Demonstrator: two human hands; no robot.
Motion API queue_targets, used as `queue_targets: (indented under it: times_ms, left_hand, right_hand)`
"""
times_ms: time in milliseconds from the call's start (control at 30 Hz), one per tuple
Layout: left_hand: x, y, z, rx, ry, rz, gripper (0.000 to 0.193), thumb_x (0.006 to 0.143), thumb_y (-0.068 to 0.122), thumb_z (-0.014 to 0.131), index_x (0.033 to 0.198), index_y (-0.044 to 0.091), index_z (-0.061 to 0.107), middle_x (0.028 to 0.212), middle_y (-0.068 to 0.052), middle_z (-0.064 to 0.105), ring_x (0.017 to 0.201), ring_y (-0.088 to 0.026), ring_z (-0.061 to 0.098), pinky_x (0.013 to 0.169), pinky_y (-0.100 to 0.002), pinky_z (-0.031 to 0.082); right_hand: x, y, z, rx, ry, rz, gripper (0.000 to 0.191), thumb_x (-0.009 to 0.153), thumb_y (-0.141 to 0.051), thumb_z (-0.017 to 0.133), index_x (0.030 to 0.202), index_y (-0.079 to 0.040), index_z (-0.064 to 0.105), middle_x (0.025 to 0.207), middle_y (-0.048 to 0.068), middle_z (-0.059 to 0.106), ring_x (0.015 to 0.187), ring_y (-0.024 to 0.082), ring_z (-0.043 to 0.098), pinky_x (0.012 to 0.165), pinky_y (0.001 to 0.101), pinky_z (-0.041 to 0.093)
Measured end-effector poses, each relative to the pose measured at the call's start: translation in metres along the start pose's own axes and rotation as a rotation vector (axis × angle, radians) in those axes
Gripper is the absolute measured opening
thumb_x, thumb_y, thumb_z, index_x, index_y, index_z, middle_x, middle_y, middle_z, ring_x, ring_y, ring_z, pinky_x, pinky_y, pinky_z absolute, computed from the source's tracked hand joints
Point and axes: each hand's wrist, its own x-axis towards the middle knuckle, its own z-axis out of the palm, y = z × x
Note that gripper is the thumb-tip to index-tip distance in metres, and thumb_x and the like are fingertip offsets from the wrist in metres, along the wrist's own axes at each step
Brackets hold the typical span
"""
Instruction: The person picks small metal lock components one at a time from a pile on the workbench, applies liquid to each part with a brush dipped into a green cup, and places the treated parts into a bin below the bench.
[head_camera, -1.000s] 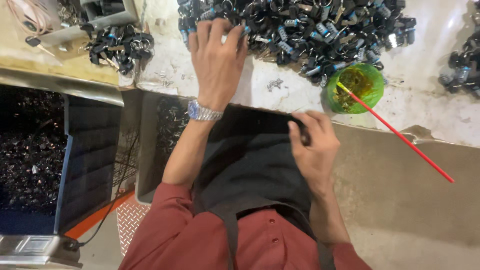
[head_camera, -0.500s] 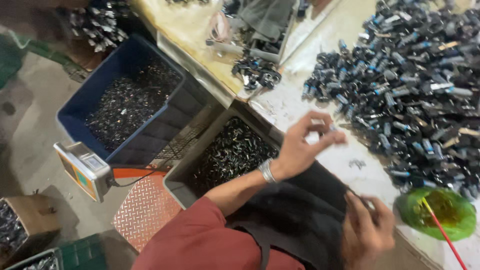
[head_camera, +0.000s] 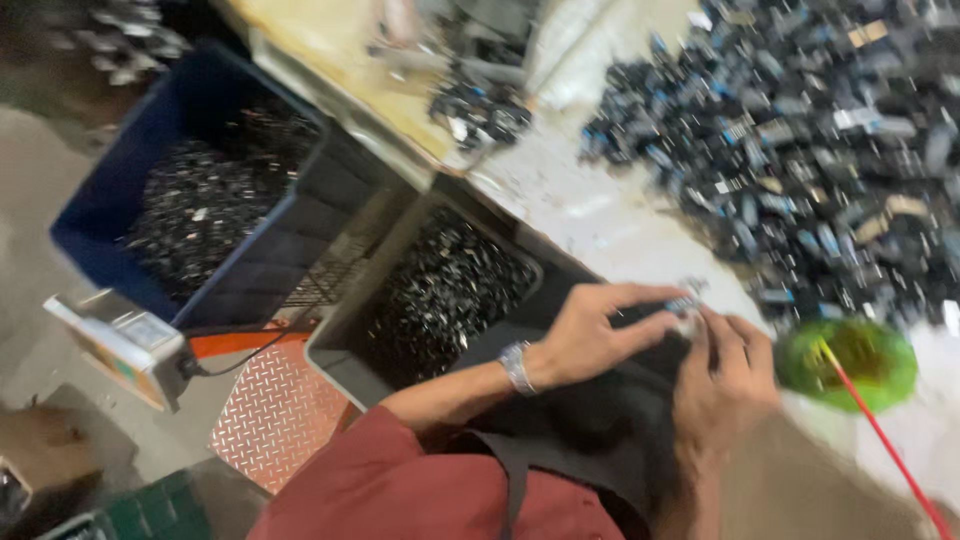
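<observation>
your left hand (head_camera: 590, 335) and your right hand (head_camera: 725, 385) meet over the dark apron (head_camera: 600, 420) on your lap, at about 5 o'clock of the view. between the fingertips of both hands you hold a small part (head_camera: 683, 312); it looks dark with a pale, shiny end, but it is blurred and i cannot tell its exact shape. the left fingers close narrow on it from the 9 o'clock side, the right fingers curl around it from the 3 o'clock side. on the left wrist sits a silver wristwatch (head_camera: 516, 366).

at 1 o'clock from the hands a big heap of dark small parts (head_camera: 800, 130) lies on the pale worktable (head_camera: 590, 215), some with blue or light spots. just at 3 o'clock from the right hand stands a green round bowl (head_camera: 850, 362), and a thin red stick (head_camera: 880, 440) leans out of it toward 5 o'clock.

at 9 o'clock from the hands a grey bin (head_camera: 440, 290) holds dark shiny pieces. farther, at 10 o'clock, a blue crate (head_camera: 190, 200) holds the same kind of pieces. under the crate, at 8 o'clock, stands a pale flat box-like device (head_camera: 115, 345) with a small panel; its label is too blurred to describe. a metal plate with diamond pattern (head_camera: 275, 415) lies on the floor near it.
</observation>
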Motion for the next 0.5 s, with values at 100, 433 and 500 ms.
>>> queue_targets:
  times_ms: [100, 433, 500]
  left_hand:
    - [0.0, 0.001, -0.005, 0.093, -0.028, -0.081, 0.029, 0.097, 0.012, 0.07, 0.125, 0.004, 0.066, 0.11, -0.009, 0.075, 0.098, -0.016, 0.072, 0.088, -0.029, 0.058]
    - [0.012, 0.008, 0.001, 0.394, -0.153, 0.427, 0.038, 0.085, 0.003, 0.083, 0.118, 0.012, 0.064, 0.097, -0.002, 0.064, 0.084, -0.022, 0.058, 0.075, -0.036, 0.048]
    - [0.013, 0.007, -0.001, 0.427, -0.205, 0.455, 0.043, 0.08, 0.003, 0.083, 0.119, 0.011, 0.067, 0.092, -0.001, 0.062, 0.082, -0.023, 0.057, 0.074, -0.037, 0.048]
  right_hand:
    - [0.0, -0.003, -0.004, 0.151, 0.037, 0.08, 0.012, 0.103, -0.001, 0.078, 0.114, -0.006, 0.075, 0.11, 0.01, 0.071, 0.093, 0.022, 0.068, 0.078, 0.0327, 0.054]
    - [-0.012, -0.006, -0.025, 0.797, -0.022, 0.586, 0.015, 0.097, 0.007, 0.072, 0.111, 0.003, 0.073, 0.1, 0.007, 0.076, 0.071, 0.004, 0.061, 0.06, 0.0184, 0.05]
    - [-0.013, -0.003, -0.025, 0.831, -0.029, 0.583, 0.014, 0.097, 0.007, 0.073, 0.11, 0.003, 0.073, 0.101, 0.007, 0.075, 0.074, 0.004, 0.063, 0.061, 0.019, 0.05]
